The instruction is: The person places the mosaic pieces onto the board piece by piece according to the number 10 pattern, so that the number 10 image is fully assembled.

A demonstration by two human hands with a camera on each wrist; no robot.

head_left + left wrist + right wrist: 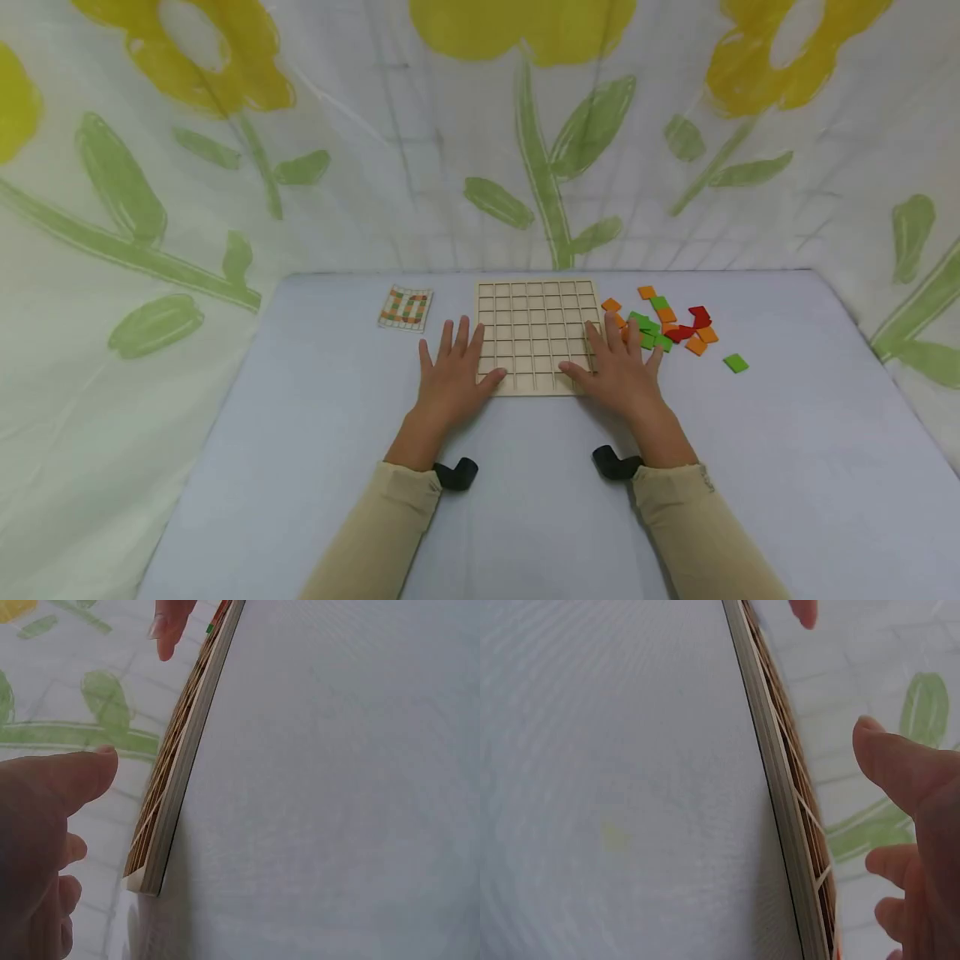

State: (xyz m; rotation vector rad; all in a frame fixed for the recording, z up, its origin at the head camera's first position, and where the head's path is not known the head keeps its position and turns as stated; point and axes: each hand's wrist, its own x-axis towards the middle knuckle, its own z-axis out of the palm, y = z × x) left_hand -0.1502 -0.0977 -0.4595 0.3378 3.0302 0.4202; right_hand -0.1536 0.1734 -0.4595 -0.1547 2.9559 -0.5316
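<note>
A pale wooden board (537,333) with a grid of square recesses lies on the white table, its recesses bare where they show. My left hand (452,379) spreads its fingers at the board's left edge, thumb over the near left corner. At the right edge my right hand (621,375) is spread the same way, its fingertips next to a loose pile of green tiles (645,323), orange tiles (667,315) and red tiles (681,333). Both wrist views show the board's layered side edge (172,802), with thumb and fingers extended above it. Neither hand holds anything.
A small card (406,308) printed with a grid of green and orange squares lies left of the board. One green tile (736,362) sits apart at the right. Behind the table hangs a white cloth (360,167) with painted yellow flowers.
</note>
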